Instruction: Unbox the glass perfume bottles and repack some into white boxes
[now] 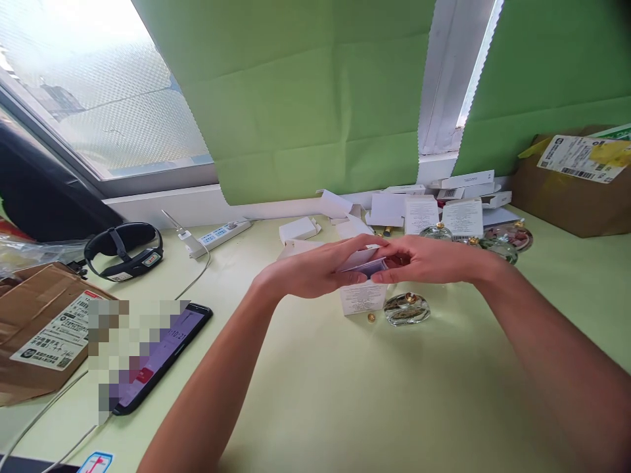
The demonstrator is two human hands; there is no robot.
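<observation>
Left hand and right hand pinch the open flaps of a white box on the table; a bottle sits just beside it. Box print unreadable.

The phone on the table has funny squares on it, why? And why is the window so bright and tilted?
Head view: the phone is partly covered by blocky pixel squares, so part of its screen is unreadable. Head view: daylight whitens the window, washing out detail there. Head view: the wide lens bends and tilts the window frame. The left hand and right hand look sharp on the small white box.
</observation>
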